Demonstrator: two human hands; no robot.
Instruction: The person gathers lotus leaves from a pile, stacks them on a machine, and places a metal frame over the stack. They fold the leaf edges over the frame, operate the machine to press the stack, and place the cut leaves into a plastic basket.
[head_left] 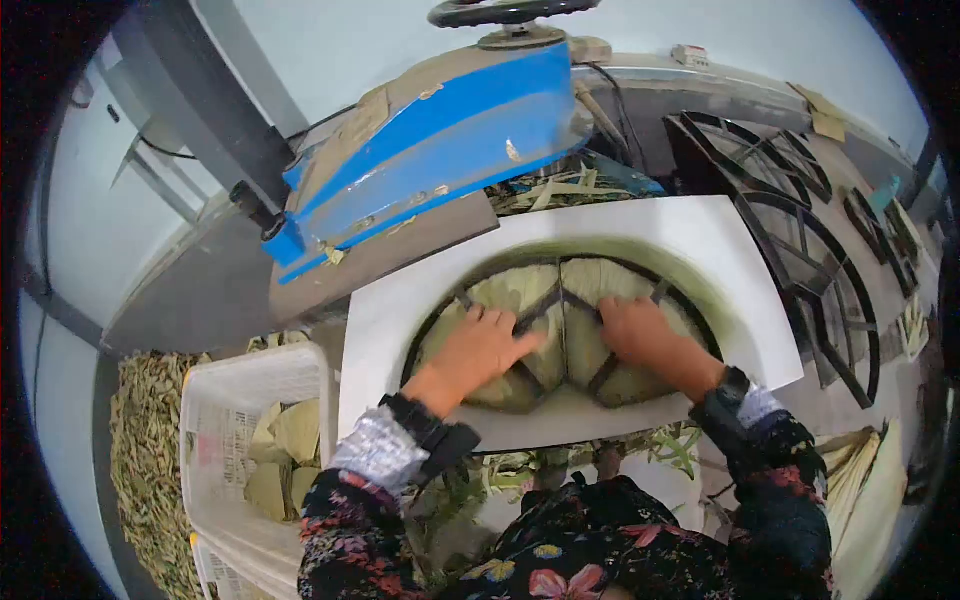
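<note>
A black metal cutting die [562, 290], rounded at the far side and divided by bars, lies on a thick white board [400, 310]. Dull green leaf material [590, 275] shows inside its outline. On the die's left half, my left hand [478, 350] has its fingers curled over a bar, the thumb stretched toward the middle. My right hand [640, 332] is closed over a bar of the right half. Both palms face down, and the undersides of the fingers are hidden.
Beyond the board stands a blue press [430, 150] with a black handwheel [510, 12]. More black dies [825, 270] lie at the right. A white crate [215, 400] holding cut leaf pieces [285, 450] stands left, beside a heap of scraps [150, 440]. Large leaves [865, 490] lie lower right.
</note>
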